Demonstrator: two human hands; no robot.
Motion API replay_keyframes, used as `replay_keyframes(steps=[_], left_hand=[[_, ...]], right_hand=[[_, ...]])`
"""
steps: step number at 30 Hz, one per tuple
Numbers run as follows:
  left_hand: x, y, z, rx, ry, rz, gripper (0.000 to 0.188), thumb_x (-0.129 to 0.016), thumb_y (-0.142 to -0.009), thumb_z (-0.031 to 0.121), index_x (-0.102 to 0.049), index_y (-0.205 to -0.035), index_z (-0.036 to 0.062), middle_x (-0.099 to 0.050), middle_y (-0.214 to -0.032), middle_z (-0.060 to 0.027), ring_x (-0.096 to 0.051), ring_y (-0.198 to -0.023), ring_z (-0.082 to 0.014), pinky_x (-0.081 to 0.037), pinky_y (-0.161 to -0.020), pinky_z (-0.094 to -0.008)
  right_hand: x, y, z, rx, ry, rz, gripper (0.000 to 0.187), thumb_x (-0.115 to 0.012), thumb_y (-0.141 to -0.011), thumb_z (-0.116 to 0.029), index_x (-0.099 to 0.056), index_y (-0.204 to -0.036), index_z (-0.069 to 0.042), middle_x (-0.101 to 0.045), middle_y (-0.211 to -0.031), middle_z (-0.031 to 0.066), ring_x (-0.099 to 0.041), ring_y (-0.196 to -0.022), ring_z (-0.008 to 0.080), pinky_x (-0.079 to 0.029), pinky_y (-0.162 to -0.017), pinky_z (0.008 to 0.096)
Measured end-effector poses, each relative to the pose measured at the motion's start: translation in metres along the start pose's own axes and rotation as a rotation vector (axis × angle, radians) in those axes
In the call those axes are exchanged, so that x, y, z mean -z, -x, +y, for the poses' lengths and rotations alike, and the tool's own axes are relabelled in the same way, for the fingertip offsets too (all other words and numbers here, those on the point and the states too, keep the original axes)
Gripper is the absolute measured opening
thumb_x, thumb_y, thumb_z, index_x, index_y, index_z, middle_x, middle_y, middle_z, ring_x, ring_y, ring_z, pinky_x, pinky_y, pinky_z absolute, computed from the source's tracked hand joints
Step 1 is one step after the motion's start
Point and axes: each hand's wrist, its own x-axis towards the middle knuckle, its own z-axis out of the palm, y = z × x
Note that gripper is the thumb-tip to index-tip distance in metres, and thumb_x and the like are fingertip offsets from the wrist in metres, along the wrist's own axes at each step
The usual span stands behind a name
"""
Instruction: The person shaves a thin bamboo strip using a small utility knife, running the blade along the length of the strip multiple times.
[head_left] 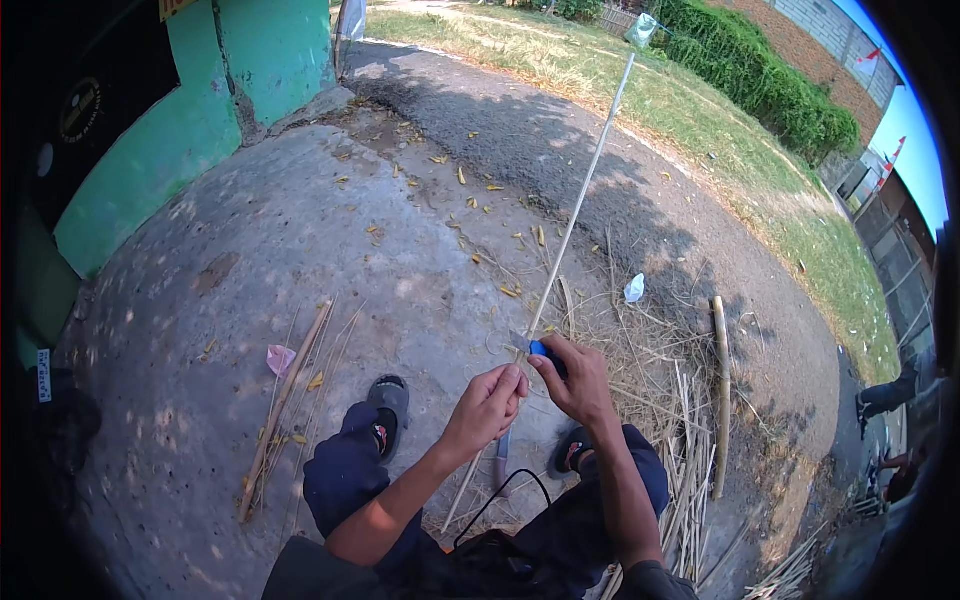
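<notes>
A long, thin pale stick (583,190), probably bamboo, slants from between my feet up and away toward the road. My left hand (487,402) is closed on its lower part, fingers pinched together. Just to the right, my right hand (580,382) is closed around a small blue object (540,350), whose kind is mostly hidden by the fingers. Its near end touches or sits right beside the stick. Below the hands, between my shoes, shows a tool with a brownish handle (501,472), partly covered.
Split sticks (685,450) and dry strips (645,355) lie at the right, beside a thick pole (720,400). Another pole (285,410) lies left, near a pink scrap (280,359). A green wall (135,185) stands far left. Another person's leg (888,393) shows far right.
</notes>
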Motion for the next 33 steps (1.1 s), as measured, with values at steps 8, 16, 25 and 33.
replay_keyframes(steps=[8, 16, 25, 33], left_hand=[[-0.001, -0.005, -0.012, -0.122, -0.221, 0.118, 0.043, -0.043, -0.116, 0.035, -0.052, -0.086, 0.0061, -0.04, -0.061, 0.0039, -0.04, -0.051, -0.0066, -0.033, -0.049, -0.0281], [-0.002, -0.018, -0.016, -0.153, -0.232, 0.123, 0.038, -0.043, -0.116, 0.04, -0.049, -0.092, 0.0111, -0.03, -0.061, 0.009, -0.027, -0.045, -0.0024, -0.022, -0.039, -0.0244], [-0.013, -0.019, -0.004, -0.067, -0.059, 0.066, 0.036, -0.044, -0.116, 0.039, -0.05, -0.093, 0.0117, -0.029, -0.062, 0.0093, -0.026, -0.046, -0.002, -0.021, -0.04, -0.0236], [-0.011, -0.02, -0.004, -0.036, -0.049, 0.04, 0.036, -0.043, -0.116, 0.038, -0.05, -0.093, 0.0113, -0.03, -0.062, 0.0092, -0.027, -0.045, -0.0008, -0.021, -0.039, -0.0229]], right_hand=[[-0.004, -0.005, 0.002, -0.006, 0.011, 0.058, 0.032, -0.075, -0.098, -0.038, -0.074, -0.105, -0.006, -0.072, -0.079, 0.0145, -0.072, -0.066, 0.0314, -0.055, -0.061, 0.04], [-0.002, -0.015, 0.008, -0.064, 0.118, 0.047, 0.032, -0.075, -0.097, -0.04, -0.076, -0.106, -0.01, -0.074, -0.079, 0.0122, -0.074, -0.068, 0.0305, -0.055, -0.06, 0.0401], [-0.003, -0.009, 0.011, -0.023, 0.121, 0.17, 0.034, -0.074, -0.097, -0.043, -0.075, -0.103, -0.01, -0.073, -0.075, 0.0127, -0.074, -0.068, 0.0306, -0.053, -0.058, 0.0412], [-0.006, -0.003, 0.021, -0.445, -0.764, -0.157, 0.047, -0.052, -0.112, -0.046, -0.069, -0.098, -0.004, -0.048, -0.064, -0.0036, -0.039, -0.052, 0.0092, -0.03, -0.05, 0.0285]])
